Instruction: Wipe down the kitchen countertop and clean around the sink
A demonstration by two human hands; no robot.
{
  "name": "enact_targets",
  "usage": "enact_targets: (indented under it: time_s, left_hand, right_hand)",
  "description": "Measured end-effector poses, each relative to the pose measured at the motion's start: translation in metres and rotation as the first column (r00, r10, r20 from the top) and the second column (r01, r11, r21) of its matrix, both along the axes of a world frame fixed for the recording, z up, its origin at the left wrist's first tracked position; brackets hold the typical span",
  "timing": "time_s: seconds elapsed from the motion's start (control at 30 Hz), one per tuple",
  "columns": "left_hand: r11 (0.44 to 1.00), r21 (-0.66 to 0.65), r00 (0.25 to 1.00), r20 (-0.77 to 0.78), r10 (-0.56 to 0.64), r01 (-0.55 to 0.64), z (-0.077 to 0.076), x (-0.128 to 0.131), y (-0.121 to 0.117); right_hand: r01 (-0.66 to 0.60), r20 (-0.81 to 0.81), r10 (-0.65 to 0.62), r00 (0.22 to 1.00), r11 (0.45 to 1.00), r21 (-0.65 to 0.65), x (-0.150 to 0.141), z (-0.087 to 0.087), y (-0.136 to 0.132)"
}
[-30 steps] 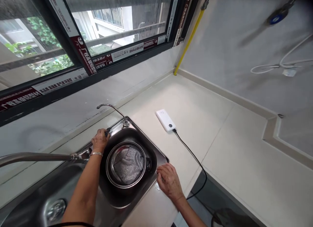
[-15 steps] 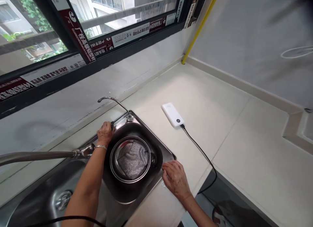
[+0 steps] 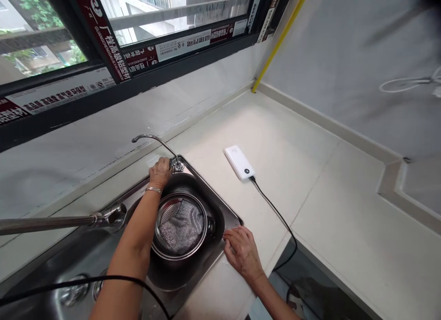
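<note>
My left hand [image 3: 160, 173] is closed round something small and dark that its fingers mostly hide, pressed to the sink's back rim beside the base of the thin curved faucet [image 3: 155, 139]. At the sink's right front corner, my right hand [image 3: 243, 252] lies with fingers stretched over the steel rim [image 3: 206, 265], holding nothing. Between the hands, a round pot [image 3: 210, 225] with a dark handle stands in the small basin. Inside it are a perforated metal strainer [image 3: 169, 213] and a crumpled silvery mesh cloth [image 3: 186, 225].
A white power bank [image 3: 239, 161] with a black cable [image 3: 275, 207] lies on the pale counter [image 3: 292, 140] to the right. A thick metal faucet [image 3: 51, 222] reaches in from the left over the larger basin. Another black cable [image 3: 103, 278] crosses my left forearm.
My left hand has slid right along the back rim, up to the thin faucet's base, with the dark thing still in its fingers. My right hand stays at the corner. The view has shifted slightly.
</note>
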State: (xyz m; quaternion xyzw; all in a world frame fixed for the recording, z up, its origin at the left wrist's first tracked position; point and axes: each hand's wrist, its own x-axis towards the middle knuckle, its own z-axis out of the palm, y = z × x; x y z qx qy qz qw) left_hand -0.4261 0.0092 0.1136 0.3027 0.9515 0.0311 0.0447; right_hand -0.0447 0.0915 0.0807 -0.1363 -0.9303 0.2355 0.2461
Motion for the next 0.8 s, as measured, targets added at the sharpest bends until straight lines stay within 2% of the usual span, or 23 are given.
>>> enact_targets:
  time_s: [0.07,0.17,0.23,0.3,0.37,0.4,0.47,0.5,0.53,0.6,0.63,0.7,0.8]
  left_hand:
    - [0.998,0.046,0.999,0.018,0.036,-0.037,0.005,0.005,-0.003]
    - [0.968,0.140,0.978,0.049,0.203,-0.208,0.008,0.027,-0.030]
    - [0.908,0.245,0.941,0.100,0.324,-0.339,0.005,0.053,-0.059]
    - [0.840,0.376,0.918,0.235,0.320,-0.390,-0.001,0.085,-0.089]
    - [0.721,0.495,0.853,0.449,0.266,-0.486,-0.009,0.119,-0.112]
    - [0.626,0.502,0.767,0.585,0.262,-0.597,-0.012,0.136,-0.120]
    - [0.405,0.436,0.536,0.826,0.176,-0.804,-0.016,0.167,-0.128]
    - [0.295,0.389,0.433,0.896,0.101,-0.873,-0.016,0.180,-0.130]
    - [0.196,0.336,0.346,0.938,0.018,-0.921,-0.015,0.191,-0.129]
    - [0.045,0.247,0.239,0.963,-0.125,-0.968,-0.011,0.208,-0.128]
    - [-0.004,0.212,0.209,0.963,-0.173,-0.977,-0.008,0.214,-0.128]
    - [-0.048,0.174,0.181,0.959,-0.219,-0.984,-0.002,0.222,-0.128]
    - [-0.021,0.201,0.200,0.950,-0.239,-0.979,0.004,0.232,-0.132]
  right_hand:
    - [-0.001,-0.005,0.001,1.000,1.000,0.001,0.000,-0.003,0.001]
    - [0.013,-0.011,-0.013,1.000,1.000,0.002,-0.002,-0.007,0.001]
    - [0.026,-0.020,-0.026,0.999,1.000,0.002,-0.003,-0.010,0.002]
    - [0.030,-0.029,-0.030,0.999,1.000,0.003,-0.005,-0.012,0.002]
    - [0.029,-0.030,-0.029,0.999,1.000,0.000,-0.007,-0.013,0.002]
    - [0.031,-0.027,-0.031,0.999,1.000,-0.006,-0.007,-0.013,0.002]
    - [0.039,-0.010,-0.039,0.999,0.999,-0.022,-0.007,-0.012,0.003]
    - [0.042,0.005,-0.042,0.999,0.999,-0.033,-0.007,-0.012,0.004]
    - [0.041,0.022,-0.040,0.999,0.998,-0.045,-0.006,-0.012,0.004]
    - [0.027,0.056,-0.023,0.998,0.997,-0.075,-0.004,-0.012,0.006]
    - [0.016,0.067,-0.010,0.998,0.996,-0.093,-0.003,-0.012,0.007]
    - [-0.011,0.069,0.020,0.997,0.992,-0.128,-0.002,-0.013,0.010]
    - [-0.043,0.061,0.056,0.997,0.980,-0.196,-0.001,-0.015,0.015]
